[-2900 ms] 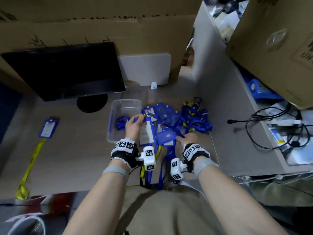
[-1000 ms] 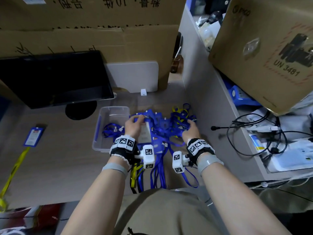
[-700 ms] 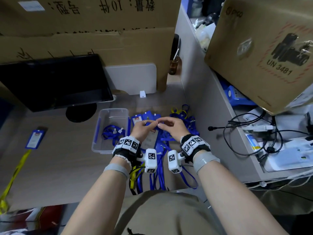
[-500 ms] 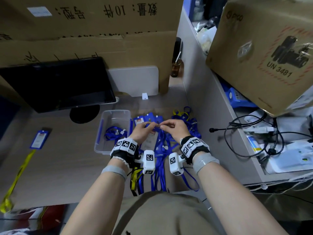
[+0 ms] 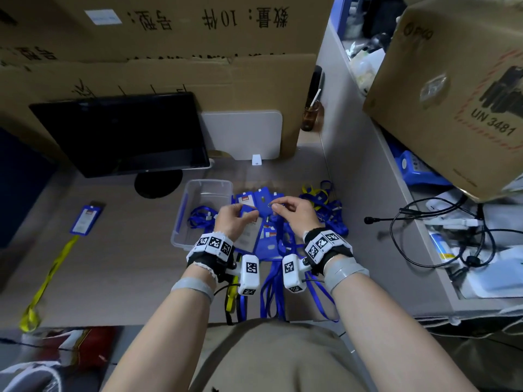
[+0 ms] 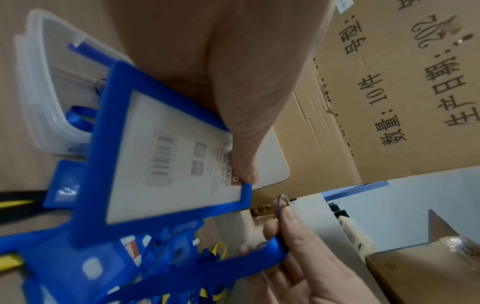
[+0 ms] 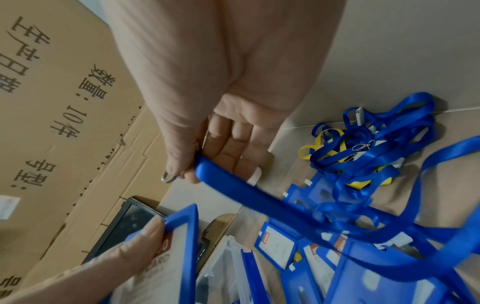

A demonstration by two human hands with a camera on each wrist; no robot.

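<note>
My left hand (image 5: 233, 219) grips a blue-framed badge holder (image 6: 168, 156) with a white barcode card inside, thumb on its top corner. The same badge holder (image 7: 179, 242) shows low in the right wrist view. My right hand (image 5: 294, 213) pinches the metal ring (image 6: 281, 202) at the end of a blue lanyard (image 7: 259, 195) between thumb and forefinger. The ring (image 7: 167, 178) sits just beyond the holder's top edge, apart from it. Both hands hover over a pile of blue badge holders (image 5: 268, 241) and lanyards on the desk.
A clear plastic box (image 5: 203, 199) with a blue lanyard inside lies left of the pile. A tangle of blue and yellow lanyards (image 5: 325, 205) lies right. A black monitor (image 5: 121, 131) and cardboard boxes (image 5: 169, 38) stand behind. Another badge with yellow lanyard (image 5: 82, 222) lies far left.
My right hand left the lanyard tangle and came in to meet the left hand. It now holds a lanyard ring near the top of the badge holder, which the left hand lifted.
</note>
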